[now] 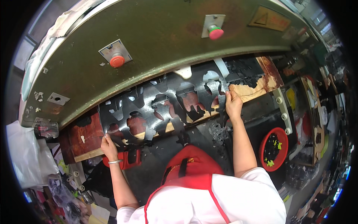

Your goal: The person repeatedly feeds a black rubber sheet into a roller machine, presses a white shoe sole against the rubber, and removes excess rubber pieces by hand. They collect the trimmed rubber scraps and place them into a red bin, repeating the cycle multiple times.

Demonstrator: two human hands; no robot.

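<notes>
A wide black sheet (150,108), shiny and full of irregular cut-out holes, spans the space between my hands. My left hand (109,148) pinches its near left corner, and a light bracelet circles that wrist. On the other side my right hand (234,105) grips the sheet's right edge, fingers closed. Ragged strips dangle from the near edge of the sheet. Beneath it lies a worn reddish-brown board (84,136) with a pale wooden front edge, partly visible through the holes. Small black scraps (244,71) cover the board's right part.
A green machine panel (160,33) rises beyond the board, bearing a red push button (117,61) and a pinkish one (216,33). At right stands a red basin (263,151) containing black and yellow-green scraps. White plastic bags (31,156) crowd the far left.
</notes>
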